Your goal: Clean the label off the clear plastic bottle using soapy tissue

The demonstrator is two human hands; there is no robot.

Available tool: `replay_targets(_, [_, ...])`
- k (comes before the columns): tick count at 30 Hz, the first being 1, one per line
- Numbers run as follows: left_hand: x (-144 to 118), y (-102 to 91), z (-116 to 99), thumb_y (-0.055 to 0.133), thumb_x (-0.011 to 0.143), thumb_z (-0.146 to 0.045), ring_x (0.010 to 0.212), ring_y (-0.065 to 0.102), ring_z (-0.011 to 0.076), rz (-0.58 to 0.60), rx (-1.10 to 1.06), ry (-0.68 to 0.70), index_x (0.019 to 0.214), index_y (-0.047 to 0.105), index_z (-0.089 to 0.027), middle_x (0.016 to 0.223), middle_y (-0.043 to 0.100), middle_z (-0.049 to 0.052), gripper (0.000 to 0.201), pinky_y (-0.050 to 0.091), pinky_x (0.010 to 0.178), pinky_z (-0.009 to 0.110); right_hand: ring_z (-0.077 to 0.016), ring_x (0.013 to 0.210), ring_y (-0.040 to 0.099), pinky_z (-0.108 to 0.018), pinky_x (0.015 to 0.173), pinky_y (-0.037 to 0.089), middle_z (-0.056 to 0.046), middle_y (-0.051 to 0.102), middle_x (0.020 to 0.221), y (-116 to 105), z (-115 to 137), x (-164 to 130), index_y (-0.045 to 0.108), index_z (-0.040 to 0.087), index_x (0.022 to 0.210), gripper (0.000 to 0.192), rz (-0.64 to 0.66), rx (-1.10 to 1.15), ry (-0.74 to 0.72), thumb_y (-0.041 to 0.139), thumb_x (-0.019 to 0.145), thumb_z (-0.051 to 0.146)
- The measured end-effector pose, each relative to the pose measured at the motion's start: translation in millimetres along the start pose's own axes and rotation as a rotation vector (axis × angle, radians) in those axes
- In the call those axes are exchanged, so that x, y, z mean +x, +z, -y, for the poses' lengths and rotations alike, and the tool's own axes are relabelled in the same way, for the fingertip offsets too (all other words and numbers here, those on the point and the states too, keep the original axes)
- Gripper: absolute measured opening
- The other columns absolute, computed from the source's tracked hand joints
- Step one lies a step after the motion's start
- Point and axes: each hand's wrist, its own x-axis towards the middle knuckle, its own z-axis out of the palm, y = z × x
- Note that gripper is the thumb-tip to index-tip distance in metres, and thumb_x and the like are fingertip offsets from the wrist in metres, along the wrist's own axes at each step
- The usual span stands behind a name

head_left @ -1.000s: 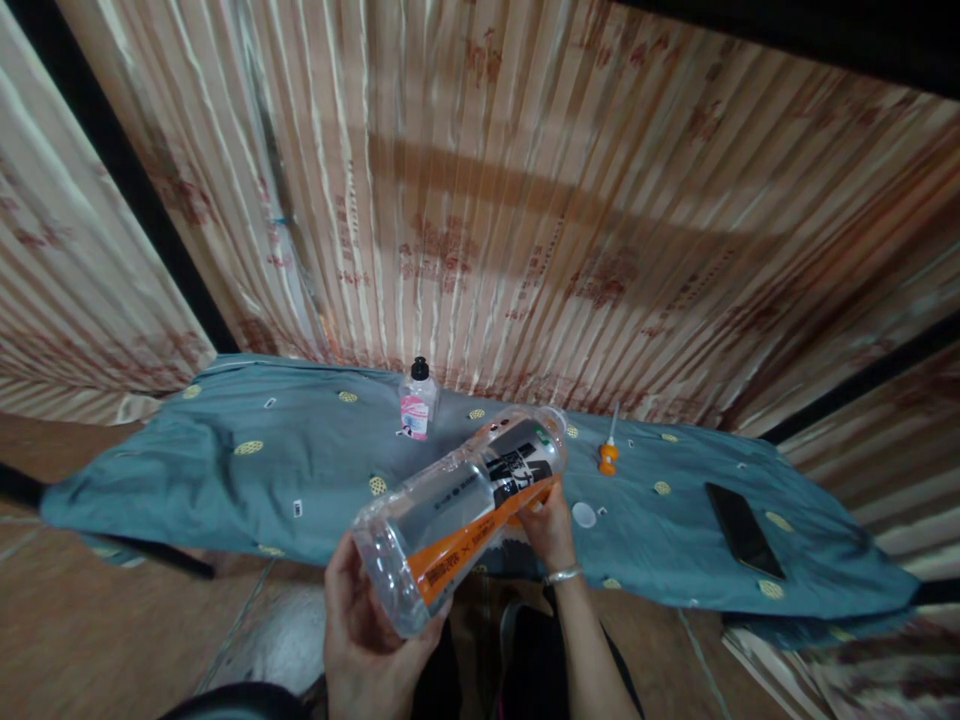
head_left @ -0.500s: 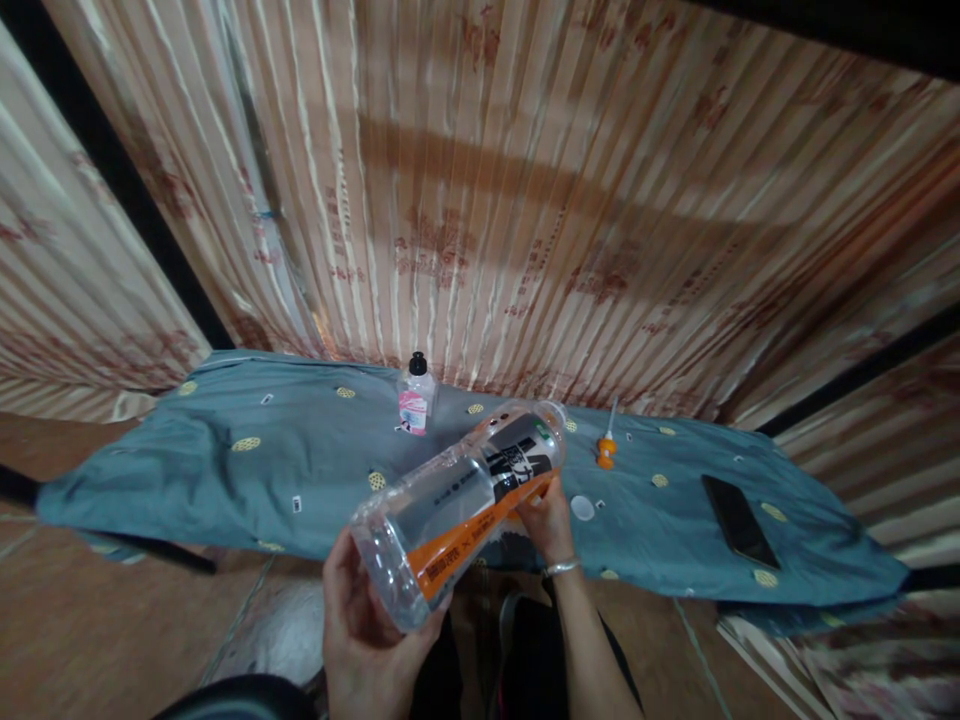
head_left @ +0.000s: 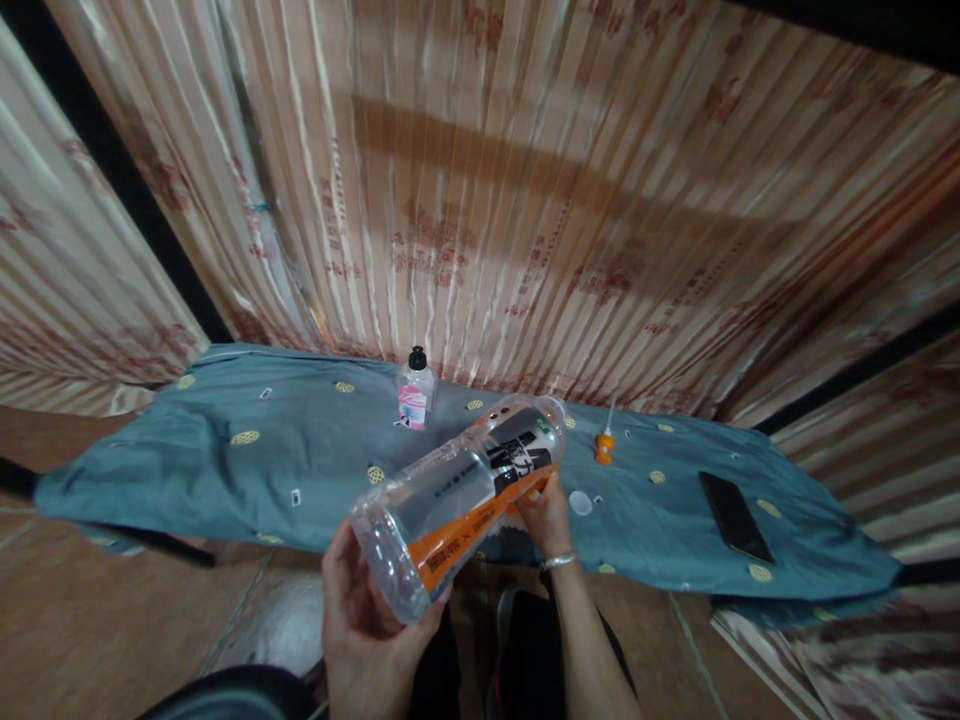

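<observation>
A large clear plastic bottle (head_left: 457, 500) with an orange, black and silver label is held tilted above the cloth, its base toward me on the left and its neck pointing up to the right. My left hand (head_left: 375, 620) is closed around the base end. Gripping the bottle from below near the label's far end is my right hand (head_left: 547, 515), with a bracelet at the wrist; its fingers are partly hidden behind the bottle. Just right of it lies a round white disc (head_left: 580, 503). Behind the bottle stands a small clear bottle (head_left: 415, 392) with a black cap and pink label.
A blue-green cloth (head_left: 315, 440) with yellow pineapple prints covers the narrow surface. An orange piece with a clear stem (head_left: 604, 447) and a black phone (head_left: 735, 515) lie on the right. A pleated curtain (head_left: 465, 200) hangs behind, with dark metal bars (head_left: 127, 180) at the sides.
Both hands keep hold of the large bottle in nearly the same pose. The whole view has shifted very slightly; nothing on the cloth has visibly moved.
</observation>
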Motion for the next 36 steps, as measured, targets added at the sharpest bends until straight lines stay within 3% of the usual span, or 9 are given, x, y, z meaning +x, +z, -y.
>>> replay_targets(5, [0.9, -2.4, -0.3, 0.105, 0.052, -0.027, 0.098, 0.081, 0.0263, 0.043, 0.047, 0.004, 0.130, 0.068, -0.025, 0.122, 0.079, 0.007, 0.087, 0.066, 0.080, 0.028, -0.0326, 0.091, 0.078, -0.048, 0.080, 0.067, -0.013, 0.080, 0.102, -0.5, 2.2, 0.0, 0.054, 0.027, 0.106, 0.062, 0.002, 0.022, 0.017, 0.081, 0.069, 0.069])
replay_targets(9, [-4.4, 5.3, -7.3, 0.103, 0.056, -0.028, 0.103, 0.081, 0.0261, -0.038, -0.028, -0.048, 0.134, 0.067, -0.026, 0.128, 0.077, 0.007, 0.086, 0.066, 0.084, 0.028, -0.0322, 0.090, 0.078, -0.048, 0.080, 0.068, -0.012, 0.081, 0.100, -1.0, 5.4, -0.6, 0.054, 0.028, 0.103, 0.059, 0.008, 0.049, 0.039, 0.083, 0.067, 0.065])
replay_targets(13, [-5.7, 8.0, -8.4, 0.103, 0.055, -0.028, 0.107, 0.079, 0.0266, -0.043, -0.031, -0.040, 0.133, 0.068, -0.025, 0.132, 0.075, 0.008, 0.086, 0.065, 0.086, 0.028, -0.0333, 0.088, 0.079, -0.050, 0.079, 0.067, -0.012, 0.081, 0.100, -0.2, 6.3, -0.9, 0.054, 0.027, 0.102, 0.058, -0.002, 0.049, 0.047, 0.082, 0.066, 0.062])
replay_targets(21, [5.5, -9.3, 6.4, 0.105, 0.052, -0.026, 0.101, 0.081, 0.0276, 0.021, 0.056, 0.041, 0.132, 0.070, -0.025, 0.125, 0.076, 0.007, 0.087, 0.067, 0.080, 0.030, -0.0320, 0.093, 0.079, -0.048, 0.084, 0.067, -0.013, 0.081, 0.107, 0.7, 3.4, 0.6, 0.057, 0.024, 0.111, 0.060, 0.016, 0.068, 0.014, 0.081, 0.070, 0.061])
replay_targets(27, [8.8, -16.0, 12.8, 0.105, 0.051, -0.021, 0.100, 0.081, 0.0284, 0.063, 0.074, 0.017, 0.134, 0.069, -0.027, 0.124, 0.077, 0.007, 0.091, 0.068, 0.081, 0.032, -0.0324, 0.093, 0.079, -0.048, 0.081, 0.067, -0.013, 0.081, 0.104, -0.1, 2.7, -0.1, 0.055, 0.026, 0.107, 0.058, 0.013, 0.071, -0.009, 0.082, 0.071, 0.062])
replay_targets(36, [2.0, -5.5, 3.9, 0.106, 0.050, -0.024, 0.101, 0.081, 0.0282, 0.034, 0.030, 0.026, 0.131, 0.071, -0.027, 0.128, 0.075, 0.007, 0.089, 0.068, 0.082, 0.033, -0.0318, 0.094, 0.079, -0.046, 0.082, 0.066, -0.013, 0.081, 0.105, -0.6, -0.3, -0.1, 0.055, 0.026, 0.109, 0.059, 0.013, 0.042, 0.020, 0.083, 0.070, 0.060])
